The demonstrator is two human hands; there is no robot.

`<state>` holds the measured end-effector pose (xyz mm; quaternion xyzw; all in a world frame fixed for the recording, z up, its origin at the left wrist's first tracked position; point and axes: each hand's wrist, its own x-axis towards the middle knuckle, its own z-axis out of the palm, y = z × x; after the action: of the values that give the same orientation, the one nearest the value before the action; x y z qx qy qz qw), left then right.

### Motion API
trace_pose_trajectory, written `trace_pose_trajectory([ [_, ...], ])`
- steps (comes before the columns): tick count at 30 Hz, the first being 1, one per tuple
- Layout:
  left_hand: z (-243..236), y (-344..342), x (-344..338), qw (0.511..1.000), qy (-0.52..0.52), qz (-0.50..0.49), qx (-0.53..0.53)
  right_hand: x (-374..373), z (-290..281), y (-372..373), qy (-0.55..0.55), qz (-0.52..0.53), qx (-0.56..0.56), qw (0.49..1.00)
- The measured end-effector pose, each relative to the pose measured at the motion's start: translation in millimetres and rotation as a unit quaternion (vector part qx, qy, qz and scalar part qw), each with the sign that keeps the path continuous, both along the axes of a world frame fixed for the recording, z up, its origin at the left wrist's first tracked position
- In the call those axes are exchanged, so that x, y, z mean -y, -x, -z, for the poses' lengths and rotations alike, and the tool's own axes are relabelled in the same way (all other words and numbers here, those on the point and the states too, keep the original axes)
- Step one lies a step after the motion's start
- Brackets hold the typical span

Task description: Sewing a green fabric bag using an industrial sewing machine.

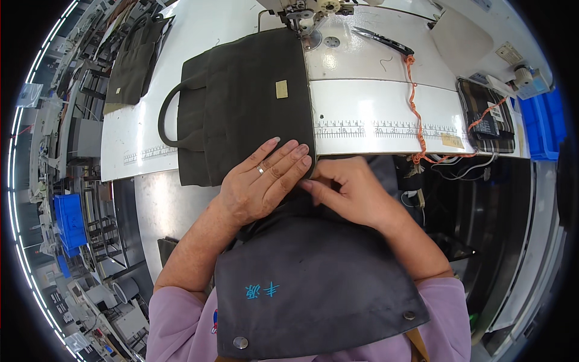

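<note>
A dark olive fabric bag panel (247,102) lies flat on the white sewing table, its looped handle (166,117) toward the left. A small yellowish patch (281,89) sits on its upper right part. The panel's far right corner reaches under the sewing machine's needle area (304,27). My left hand (265,175) lies flat on the near right part of the panel, fingers stretched out. At the panel's near right corner my right hand (347,187) pinches the edge between thumb and curled fingers; those fingertips are partly hidden.
Thread snips (386,41) tied to an orange cord (414,108) lie right of the machine. A ruler strip (374,130) runs along the table's near edge. Another dark bag piece (136,63) rests at the far left. A dark plaid bundle (482,114) sits at the right.
</note>
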<state>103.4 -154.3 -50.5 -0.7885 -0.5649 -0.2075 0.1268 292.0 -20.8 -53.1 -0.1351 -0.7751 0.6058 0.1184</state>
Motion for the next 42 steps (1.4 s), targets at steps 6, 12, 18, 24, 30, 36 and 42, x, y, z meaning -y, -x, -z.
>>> trace_pose_trajectory([
  [6,4.3,5.3,0.7,0.999,-0.012,0.018,0.044,-9.1,-11.0,-1.1,-0.42,0.112,-0.107,0.894],
  [12,11.9,8.8,4.2,0.995,-0.03,0.029,0.087,-22.2,-27.0,16.6,-0.567,0.082,-0.213,0.791],
  [18,-29.2,0.5,-8.3,0.969,-0.065,-0.239,0.021,-22.5,-41.2,26.5,-0.568,0.058,-0.266,0.777],
  [24,-44.6,24.1,-9.1,0.972,-0.064,-0.218,-0.062,-17.8,-43.6,25.6,-0.546,0.081,-0.24,0.798],
  [30,-40.4,21.1,2.4,0.983,0.134,-0.111,-0.06,-15.7,-16.7,13.8,-0.522,0.049,-0.201,0.827],
  [36,-71.7,21.2,-0.5,0.958,0.272,-0.084,0.022,-19.9,-13.6,14.1,-0.542,0.036,-0.203,0.815],
  [42,-91.2,28.3,-5.1,0.937,0.326,-0.049,0.113,-20.2,-18.5,11.8,-0.549,0.041,-0.184,0.814],
])
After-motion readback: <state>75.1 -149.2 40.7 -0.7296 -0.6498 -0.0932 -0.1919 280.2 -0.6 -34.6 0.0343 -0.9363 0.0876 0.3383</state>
